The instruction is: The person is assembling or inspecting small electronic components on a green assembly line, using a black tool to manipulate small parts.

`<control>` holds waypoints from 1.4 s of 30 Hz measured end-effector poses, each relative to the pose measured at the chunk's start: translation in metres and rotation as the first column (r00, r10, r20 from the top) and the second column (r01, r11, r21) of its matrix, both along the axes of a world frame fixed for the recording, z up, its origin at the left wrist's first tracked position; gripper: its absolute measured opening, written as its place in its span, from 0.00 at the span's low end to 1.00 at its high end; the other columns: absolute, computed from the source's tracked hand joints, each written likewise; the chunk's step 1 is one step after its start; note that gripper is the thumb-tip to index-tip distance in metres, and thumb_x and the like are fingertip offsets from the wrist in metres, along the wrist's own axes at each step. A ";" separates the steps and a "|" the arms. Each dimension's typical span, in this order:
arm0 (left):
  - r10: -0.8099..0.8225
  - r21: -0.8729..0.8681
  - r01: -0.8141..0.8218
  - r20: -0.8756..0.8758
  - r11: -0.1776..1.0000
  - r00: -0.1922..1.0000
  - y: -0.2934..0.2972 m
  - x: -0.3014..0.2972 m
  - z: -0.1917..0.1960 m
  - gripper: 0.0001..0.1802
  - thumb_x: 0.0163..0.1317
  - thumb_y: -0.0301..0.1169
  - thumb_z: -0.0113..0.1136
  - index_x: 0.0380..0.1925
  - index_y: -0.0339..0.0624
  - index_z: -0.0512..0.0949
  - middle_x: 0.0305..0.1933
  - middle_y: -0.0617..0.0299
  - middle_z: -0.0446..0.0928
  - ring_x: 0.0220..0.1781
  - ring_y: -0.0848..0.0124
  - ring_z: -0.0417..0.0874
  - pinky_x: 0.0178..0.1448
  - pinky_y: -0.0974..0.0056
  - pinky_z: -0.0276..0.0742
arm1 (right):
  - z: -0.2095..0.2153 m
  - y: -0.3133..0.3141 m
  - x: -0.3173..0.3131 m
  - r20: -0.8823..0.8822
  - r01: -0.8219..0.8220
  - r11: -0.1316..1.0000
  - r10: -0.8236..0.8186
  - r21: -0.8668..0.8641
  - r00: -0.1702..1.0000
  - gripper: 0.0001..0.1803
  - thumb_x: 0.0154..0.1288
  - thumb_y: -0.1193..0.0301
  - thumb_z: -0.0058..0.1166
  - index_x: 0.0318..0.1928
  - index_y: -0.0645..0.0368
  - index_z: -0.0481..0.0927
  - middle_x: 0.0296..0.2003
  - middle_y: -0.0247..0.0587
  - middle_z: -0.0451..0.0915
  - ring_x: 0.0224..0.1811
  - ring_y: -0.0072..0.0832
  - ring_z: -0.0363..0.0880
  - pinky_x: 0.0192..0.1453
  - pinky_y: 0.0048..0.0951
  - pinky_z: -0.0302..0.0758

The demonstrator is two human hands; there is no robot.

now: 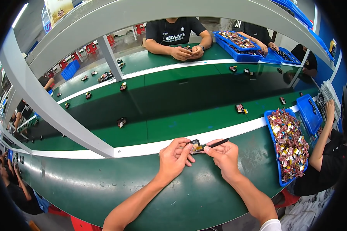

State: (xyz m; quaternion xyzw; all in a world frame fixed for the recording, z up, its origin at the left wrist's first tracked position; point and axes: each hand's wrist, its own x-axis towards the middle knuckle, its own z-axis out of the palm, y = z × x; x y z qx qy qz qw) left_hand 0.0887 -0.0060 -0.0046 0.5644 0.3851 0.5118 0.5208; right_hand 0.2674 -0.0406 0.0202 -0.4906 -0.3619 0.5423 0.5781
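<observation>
My left hand (173, 157) is closed round a small black plastic casing (194, 143) with yellow and metallic parts showing in it. It holds the casing just above the near green bench, by the white rail. My right hand (224, 157) is closed round a slim black tool (219, 142), its back end sticking out up and to the right past the fingers. The tool's front end points at the casing, and the right fingertips are close beside it. Fingers partly hide both things, so the tool's exact kind cannot be made out.
A blue tray (268, 131) heaped with small electronic parts stands at the right, beside another blue tray (309, 111). Beyond the white rail (158, 142), a green conveyor belt (173, 90) carries scattered black casings. A grey frame post (61, 104) rises at left. Co-workers sit opposite and at both sides.
</observation>
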 end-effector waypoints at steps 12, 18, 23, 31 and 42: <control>-0.038 -0.041 0.040 0.052 0.998 0.998 0.002 -0.002 0.001 0.11 0.71 0.25 0.60 0.48 0.27 0.77 0.36 0.50 0.84 0.27 0.69 0.88 0.24 0.69 0.84 | -0.001 0.000 -0.003 0.012 0.013 0.999 -0.013 0.042 1.000 0.07 0.63 0.83 0.63 0.41 0.67 0.80 0.33 0.46 0.87 0.27 0.17 0.74 0.30 0.19 0.64; -0.075 -0.087 0.083 0.096 0.993 0.993 0.004 -0.004 0.001 0.12 0.71 0.26 0.60 0.50 0.27 0.76 0.40 0.48 0.84 0.29 0.66 0.89 0.26 0.68 0.85 | 0.000 -0.001 -0.003 0.002 0.011 0.999 -0.012 0.032 1.000 0.07 0.64 0.86 0.62 0.42 0.70 0.80 0.36 0.46 0.86 0.40 0.26 0.88 0.44 0.21 0.80; -0.156 -0.159 0.183 0.168 0.970 0.973 0.010 -0.012 0.000 0.13 0.72 0.27 0.59 0.50 0.27 0.75 0.40 0.49 0.83 0.29 0.65 0.88 0.27 0.67 0.85 | -0.003 -0.001 -0.004 -0.007 0.027 0.998 -0.027 0.061 1.000 0.08 0.63 0.87 0.62 0.42 0.70 0.79 0.36 0.45 0.86 0.40 0.26 0.88 0.43 0.21 0.80; -0.212 -0.184 0.251 0.211 0.950 0.954 0.013 -0.015 -0.002 0.13 0.73 0.28 0.58 0.49 0.28 0.76 0.38 0.49 0.83 0.29 0.63 0.88 0.27 0.67 0.85 | -0.014 -0.001 -0.003 0.155 0.027 0.943 -0.083 0.332 0.984 0.09 0.61 0.86 0.65 0.40 0.68 0.81 0.35 0.40 0.87 0.24 0.05 0.70 0.24 0.12 0.59; -0.217 -0.176 0.257 0.216 0.950 0.952 0.012 -0.014 0.001 0.14 0.73 0.28 0.58 0.52 0.28 0.76 0.40 0.50 0.83 0.31 0.62 0.89 0.28 0.66 0.86 | -0.017 -0.002 -0.005 0.216 0.022 0.935 -0.104 0.354 0.971 0.08 0.60 0.85 0.66 0.39 0.67 0.82 0.33 0.36 0.86 0.20 0.04 0.64 0.23 0.13 0.58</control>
